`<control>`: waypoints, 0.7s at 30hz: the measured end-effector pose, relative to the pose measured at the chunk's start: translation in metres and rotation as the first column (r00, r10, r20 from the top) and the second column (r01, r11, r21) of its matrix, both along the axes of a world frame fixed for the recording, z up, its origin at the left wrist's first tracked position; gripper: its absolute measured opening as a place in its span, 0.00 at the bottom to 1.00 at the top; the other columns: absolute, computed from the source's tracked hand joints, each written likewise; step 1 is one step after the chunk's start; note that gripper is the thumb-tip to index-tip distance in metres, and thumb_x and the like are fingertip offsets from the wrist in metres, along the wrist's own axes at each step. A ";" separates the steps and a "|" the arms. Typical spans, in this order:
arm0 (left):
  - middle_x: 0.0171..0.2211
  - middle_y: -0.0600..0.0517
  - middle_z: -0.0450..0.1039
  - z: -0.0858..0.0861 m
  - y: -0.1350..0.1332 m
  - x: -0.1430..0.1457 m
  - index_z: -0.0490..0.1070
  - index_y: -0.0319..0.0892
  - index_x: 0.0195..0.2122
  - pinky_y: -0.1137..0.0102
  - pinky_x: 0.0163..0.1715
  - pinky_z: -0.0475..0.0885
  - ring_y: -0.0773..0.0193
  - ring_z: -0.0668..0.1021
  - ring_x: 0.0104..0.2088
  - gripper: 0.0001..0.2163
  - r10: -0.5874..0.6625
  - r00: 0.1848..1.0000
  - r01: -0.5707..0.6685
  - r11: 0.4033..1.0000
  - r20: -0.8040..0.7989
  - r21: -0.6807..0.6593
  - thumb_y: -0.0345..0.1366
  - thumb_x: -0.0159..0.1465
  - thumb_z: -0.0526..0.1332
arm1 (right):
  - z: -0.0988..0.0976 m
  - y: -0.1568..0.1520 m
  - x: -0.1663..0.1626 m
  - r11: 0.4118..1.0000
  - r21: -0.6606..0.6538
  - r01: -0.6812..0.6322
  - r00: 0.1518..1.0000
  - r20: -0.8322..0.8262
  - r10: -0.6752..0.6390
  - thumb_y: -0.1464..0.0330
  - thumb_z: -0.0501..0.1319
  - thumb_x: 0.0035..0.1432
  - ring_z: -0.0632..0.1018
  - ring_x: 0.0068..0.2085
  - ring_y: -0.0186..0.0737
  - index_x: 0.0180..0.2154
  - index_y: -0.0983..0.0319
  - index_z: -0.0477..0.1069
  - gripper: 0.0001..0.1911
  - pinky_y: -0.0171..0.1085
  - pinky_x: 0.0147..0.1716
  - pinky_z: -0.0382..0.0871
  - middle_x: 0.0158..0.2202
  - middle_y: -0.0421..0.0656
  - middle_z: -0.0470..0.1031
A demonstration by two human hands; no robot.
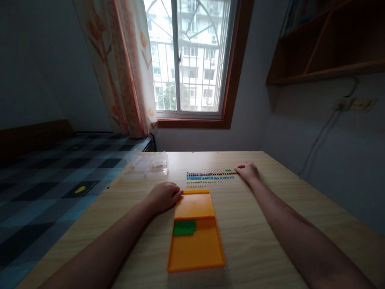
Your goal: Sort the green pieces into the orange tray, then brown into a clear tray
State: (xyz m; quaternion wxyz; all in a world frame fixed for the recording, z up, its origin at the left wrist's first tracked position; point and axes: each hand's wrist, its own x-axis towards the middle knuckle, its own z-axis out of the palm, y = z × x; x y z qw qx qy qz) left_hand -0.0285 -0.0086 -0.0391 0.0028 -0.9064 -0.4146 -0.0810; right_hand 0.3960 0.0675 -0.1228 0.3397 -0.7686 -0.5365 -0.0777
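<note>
An orange plastic tray (200, 255) with two sections lies on the table in front of me. Green pieces (184, 228) sit packed together at the upper left of its nearer section. My left hand (164, 196) is curled, its fingertips gripping the tray's far left corner. Beyond the tray, small dark, blue (207, 178) and yellow pieces (195, 186) form long rows. A few green pieces (228, 170) lie just behind them. At the right end of the rows, my right hand (248, 172) pinches a tiny green piece at its fingertips.
Clear plastic boxes (150, 163) stand at the far left of the wooden table (270, 241). A bed with a checked cover (60, 172) adjoins the left side. A window and curtain (126, 72) are behind; a wall shelf (325, 44) hangs at the right.
</note>
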 end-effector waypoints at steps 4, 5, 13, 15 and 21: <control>0.26 0.49 0.75 0.000 0.000 0.000 0.72 0.43 0.23 0.68 0.29 0.61 0.61 0.75 0.29 0.18 -0.001 1.000 0.001 1.000 -0.009 0.002 0.42 0.68 0.53 | 0.000 0.000 0.001 1.000 -0.012 0.002 1.000 0.006 -0.002 0.61 0.61 0.66 0.73 0.55 0.47 0.50 0.61 0.73 0.14 0.52 0.55 0.69 0.56 0.48 0.71; 0.26 0.49 0.75 0.000 -0.001 0.000 0.72 0.43 0.23 0.68 0.29 0.61 0.61 0.75 0.29 0.18 -0.001 1.000 0.001 1.000 -0.012 0.003 0.42 0.68 0.53 | 0.000 0.001 0.001 1.000 -0.016 0.003 1.000 0.006 -0.003 0.61 0.61 0.66 0.73 0.55 0.47 0.50 0.61 0.73 0.14 0.52 0.55 0.69 0.56 0.48 0.71; 0.27 0.48 0.76 0.001 -0.001 0.001 0.73 0.43 0.23 0.68 0.30 0.61 0.61 0.75 0.29 0.19 -0.003 1.000 0.003 1.000 -0.020 -0.004 0.42 0.69 0.52 | -0.001 0.001 0.003 1.000 -0.028 -0.011 1.000 -0.004 0.011 0.61 0.62 0.65 0.72 0.57 0.48 0.49 0.61 0.74 0.14 0.54 0.57 0.66 0.56 0.48 0.72; 0.27 0.49 0.76 0.001 -0.001 0.001 0.72 0.43 0.23 0.68 0.30 0.60 0.61 0.75 0.29 0.19 0.002 1.000 -0.002 1.000 -0.018 -0.006 0.42 0.69 0.52 | 0.000 0.001 0.002 1.000 -0.027 -0.007 1.000 -0.012 0.007 0.60 0.63 0.64 0.71 0.58 0.48 0.46 0.62 0.75 0.13 0.54 0.58 0.65 0.56 0.48 0.72; 0.27 0.49 0.75 0.000 0.000 0.000 0.72 0.43 0.23 0.68 0.29 0.60 0.61 0.75 0.29 0.19 -0.008 1.000 0.008 1.000 -0.013 0.006 0.42 0.68 0.52 | -0.001 0.000 0.001 1.000 -0.003 -0.001 1.000 -0.029 0.001 0.61 0.66 0.61 0.70 0.59 0.48 0.41 0.62 0.77 0.11 0.53 0.60 0.62 0.56 0.48 0.73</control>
